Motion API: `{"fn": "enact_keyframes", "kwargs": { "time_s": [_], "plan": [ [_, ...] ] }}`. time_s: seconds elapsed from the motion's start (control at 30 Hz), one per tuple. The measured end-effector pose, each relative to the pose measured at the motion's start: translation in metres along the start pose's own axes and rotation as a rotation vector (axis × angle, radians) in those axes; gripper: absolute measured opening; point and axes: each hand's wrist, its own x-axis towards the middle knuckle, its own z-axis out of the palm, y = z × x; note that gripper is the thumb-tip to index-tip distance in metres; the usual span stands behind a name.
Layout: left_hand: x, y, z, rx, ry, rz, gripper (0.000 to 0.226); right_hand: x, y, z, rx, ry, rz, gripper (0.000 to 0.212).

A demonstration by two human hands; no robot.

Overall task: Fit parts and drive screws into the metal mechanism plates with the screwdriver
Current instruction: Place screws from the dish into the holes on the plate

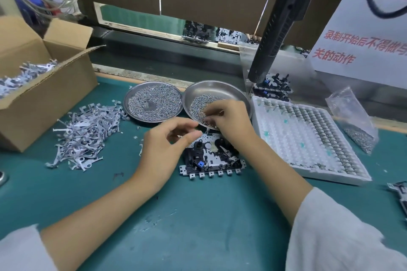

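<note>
A metal mechanism plate (pixel 211 156) with black parts and a small blue piece lies on the green mat in the middle. My right hand (pixel 229 116) reaches over the near rim of the right steel dish (pixel 220 89), its fingertips down among the loose screws (pixel 199 105); whether they pinch one is hidden. My left hand (pixel 165 145) hovers just left of the plate, thumb and forefinger curved toward each other with nothing visible between them. The black electric screwdriver (pixel 277 24) hangs from above at the right, untouched.
A second steel dish (pixel 153 101) full of screws sits to the left. A heap of stamped metal levers (pixel 86 134) lies beside an open cardboard box (pixel 33 86). A white tray of small parts (pixel 308 136), a bag of screws (pixel 354 121) and stacked plates (pixel 273 88) stand at the right.
</note>
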Motion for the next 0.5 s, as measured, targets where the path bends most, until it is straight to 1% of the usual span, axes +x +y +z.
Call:
{"fn": "enact_keyframes", "kwargs": {
  "time_s": [0.07, 0.13, 0.23, 0.3, 0.4, 0.5],
  "plan": [
    [0.000, 0.002, 0.002, 0.003, 0.026, 0.028, 0.026, -0.003, 0.001, -0.003, 0.134, 0.095, 0.028, 0.017],
    [-0.001, 0.004, 0.005, 0.000, 0.050, 0.051, 0.026, -0.005, 0.003, -0.006, 0.246, 0.134, 0.066, 0.017],
    [0.001, 0.008, 0.013, -0.020, 0.080, 0.040, 0.026, -0.010, 0.003, -0.010, 0.312, 0.142, 0.095, 0.019],
    [0.006, 0.012, 0.019, -0.041, 0.090, 0.036, 0.028, -0.017, 0.002, -0.014, 0.432, 0.148, 0.114, 0.020],
    [0.009, 0.016, 0.032, -0.005, 0.065, 0.095, 0.032, -0.037, -0.001, -0.024, 0.637, 0.152, 0.136, 0.025],
    [0.002, 0.016, 0.041, -0.027, 0.036, 0.135, 0.034, -0.061, 0.000, -0.034, 0.795, 0.158, 0.196, 0.028]
  ]
}}
